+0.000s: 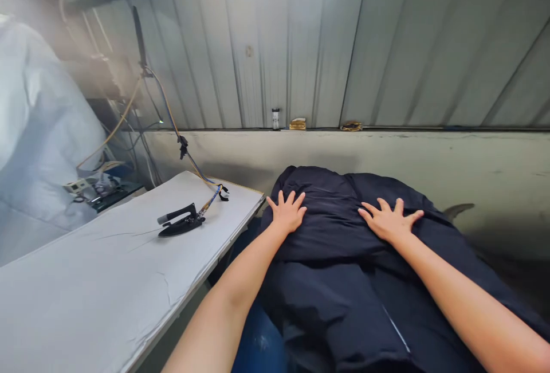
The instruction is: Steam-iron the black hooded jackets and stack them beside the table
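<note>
A dark navy padded garment, perhaps a down jacket, lies heaped against the wall at the centre right. My left hand rests on its upper left part with the fingers spread. Farther right, my right hand lies on the same dark fabric, its fingers also spread apart. Neither hand grips anything. A thin light line, maybe a zip or piping, runs down the lower part of the garment. Most of what is under the heap is hidden.
To the left stands a white-covered table with a black iron, its cord and hose rising to a hanger on the wall. A blue rounded object sits below the garment. On the wall ledge are a small bottle and a gold packet.
</note>
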`<state>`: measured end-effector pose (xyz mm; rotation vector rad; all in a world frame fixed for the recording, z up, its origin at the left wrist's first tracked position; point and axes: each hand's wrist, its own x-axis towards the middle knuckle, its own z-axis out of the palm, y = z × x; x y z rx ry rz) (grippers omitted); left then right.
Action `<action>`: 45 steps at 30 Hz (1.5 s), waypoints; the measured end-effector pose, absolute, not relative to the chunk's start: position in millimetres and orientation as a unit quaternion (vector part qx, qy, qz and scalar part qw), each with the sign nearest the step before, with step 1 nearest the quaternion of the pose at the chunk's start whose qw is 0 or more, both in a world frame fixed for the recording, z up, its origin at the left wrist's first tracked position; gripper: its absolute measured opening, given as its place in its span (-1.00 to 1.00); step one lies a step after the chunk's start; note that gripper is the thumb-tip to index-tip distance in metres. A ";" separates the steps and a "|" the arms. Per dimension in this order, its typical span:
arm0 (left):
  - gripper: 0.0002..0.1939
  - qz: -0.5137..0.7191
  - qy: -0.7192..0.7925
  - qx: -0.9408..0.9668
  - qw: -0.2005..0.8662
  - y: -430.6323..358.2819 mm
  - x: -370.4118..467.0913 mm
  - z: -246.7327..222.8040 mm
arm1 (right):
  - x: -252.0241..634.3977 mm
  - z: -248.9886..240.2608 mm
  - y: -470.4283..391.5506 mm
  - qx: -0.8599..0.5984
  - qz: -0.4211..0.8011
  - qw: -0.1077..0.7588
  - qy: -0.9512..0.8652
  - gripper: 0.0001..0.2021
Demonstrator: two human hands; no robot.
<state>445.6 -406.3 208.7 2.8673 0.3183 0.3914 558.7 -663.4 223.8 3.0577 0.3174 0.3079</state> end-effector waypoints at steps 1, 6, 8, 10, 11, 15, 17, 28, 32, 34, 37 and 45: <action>-0.47 0.145 0.099 0.979 0.104 -404.4 447.1 209.5 | 558.0 229.4 -666.0 0.990 0.099 0.027 0.093 -0.45; -0.41 0.063 0.137 0.972 0.181 -399.2 455.2 188.5 | 553.9 230.7 -687.5 0.995 0.087 -0.019 0.045 -0.44; -0.36 0.036 0.165 0.960 0.225 -399.8 457.1 174.4 | 553.3 218.5 -694.8 0.994 0.089 -0.044 0.050 -0.47; -0.35 0.033 0.178 0.950 0.254 -401.8 459.3 162.8 | 553.7 201.3 -699.3 0.991 0.100 -0.066 0.056 -0.49; -0.35 0.031 0.180 0.947 0.263 -403.0 460.9 159.0 | 554.4 192.4 -700.8 0.990 0.110 -0.073 0.055 -0.49; -0.35 0.022 0.164 0.947 0.276 -404.8 468.1 160.6 | 561.7 174.4 -705.7 0.986 0.136 -0.088 0.039 -0.50; -0.34 0.020 0.157 0.947 0.279 -402.9 468.4 170.4 | 567.0 184.4 -706.7 0.988 0.114 -0.097 0.039 -0.51; -0.63 0.288 0.163 0.924 0.194 -310.6 368.9 218.3 | 529.5 271.1 -538.7 0.939 0.168 -0.095 0.283 -0.65; -0.70 0.358 0.228 0.893 0.151 -234.2 270.0 222.1 | 463.7 267.6 -417.5 0.911 0.125 -0.125 0.372 -0.77; -0.72 0.388 0.267 0.873 0.127 -196.5 206.9 219.0 | 416.6 260.0 -353.2 0.899 0.100 -0.137 0.404 -0.80; -0.74 0.402 0.345 0.842 0.099 -143.5 101.5 208.3 | 329.3 242.5 -257.3 0.864 0.068 -0.152 0.474 -0.80; -0.75 0.407 0.557 0.722 0.048 -60.8 -178.7 176.1 | 66.2 190.0 -70.1 0.724 -0.067 -0.229 0.647 -0.73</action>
